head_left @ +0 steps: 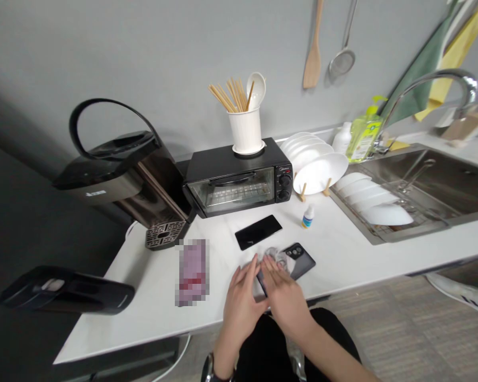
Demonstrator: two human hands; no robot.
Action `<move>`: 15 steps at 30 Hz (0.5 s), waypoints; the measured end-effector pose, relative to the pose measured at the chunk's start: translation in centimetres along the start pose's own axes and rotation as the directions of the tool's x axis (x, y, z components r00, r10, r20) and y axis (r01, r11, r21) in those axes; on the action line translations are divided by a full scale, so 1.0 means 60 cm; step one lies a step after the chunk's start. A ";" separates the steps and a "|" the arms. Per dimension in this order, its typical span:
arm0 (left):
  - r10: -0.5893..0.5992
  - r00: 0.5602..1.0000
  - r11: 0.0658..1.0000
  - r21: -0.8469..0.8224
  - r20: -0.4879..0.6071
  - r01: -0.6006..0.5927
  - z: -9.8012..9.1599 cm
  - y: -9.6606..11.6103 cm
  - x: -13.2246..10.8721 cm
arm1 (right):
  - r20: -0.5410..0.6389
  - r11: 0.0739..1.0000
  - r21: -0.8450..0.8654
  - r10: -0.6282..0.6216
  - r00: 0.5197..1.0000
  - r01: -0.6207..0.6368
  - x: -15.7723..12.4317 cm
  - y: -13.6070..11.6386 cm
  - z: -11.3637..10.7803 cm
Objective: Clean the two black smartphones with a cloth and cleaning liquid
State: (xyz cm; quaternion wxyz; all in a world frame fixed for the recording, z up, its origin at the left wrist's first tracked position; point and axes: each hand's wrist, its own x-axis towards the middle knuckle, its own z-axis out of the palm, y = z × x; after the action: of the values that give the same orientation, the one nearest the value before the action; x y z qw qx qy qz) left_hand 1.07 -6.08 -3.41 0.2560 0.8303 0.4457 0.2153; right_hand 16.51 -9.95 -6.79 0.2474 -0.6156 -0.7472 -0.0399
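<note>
My right hand (283, 292) lies over a grey phone (304, 261) on the white counter, its fingers pressed together on a crumpled, greyish-white sheet (274, 255). Whether that sheet is film or cloth, I cannot tell. Against the phone's near end rests my left hand (242, 297), fingers stretched forward and thumb close to the right hand. Both hands cover much of the phone; its camera end shows at the right. Behind them a black phone (258, 232) lies screen up, and a small white-and-blue bottle (307, 216) stands upright.
At the left are a water dispenser (143, 185), a dark flask-like object (79, 292) and a blurred-out pinkish item (193, 273). A toaster oven (239, 175) carries a utensil holder (246, 130). Racked plates (321, 172) and a sink (454, 212) with bowls (386, 213) stand right.
</note>
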 end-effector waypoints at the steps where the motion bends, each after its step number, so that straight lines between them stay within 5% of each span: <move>1: 0.005 1.000 1.000 0.012 -0.011 -0.005 0.001 -0.001 -0.002 | 0.018 0.999 0.027 -0.042 0.999 0.041 -0.004 -0.016 -0.004; 5: -0.004 1.000 1.000 0.018 -0.010 0.004 0.000 0.001 -0.004 | 0.078 0.989 0.056 -0.139 0.987 0.135 -0.035 0.016 -0.046; 10: -0.025 1.000 1.000 -0.002 0.005 0.025 -0.005 0.008 0.003 | -0.002 0.998 -0.057 0.038 0.999 -0.038 -0.045 0.117 -0.065; 15: 0.001 1.000 1.000 0.023 -0.020 0.000 -0.001 0.003 0.002 | -0.054 0.999 0.023 0.038 0.998 -0.037 -0.013 0.049 -0.016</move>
State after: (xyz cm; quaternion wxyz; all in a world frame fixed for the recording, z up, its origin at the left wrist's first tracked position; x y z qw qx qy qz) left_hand 1.22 -6.03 -3.25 0.2419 0.8311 0.4505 0.2187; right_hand 19.64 -10.30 -7.00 0.2751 -0.6255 -0.7288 -0.0435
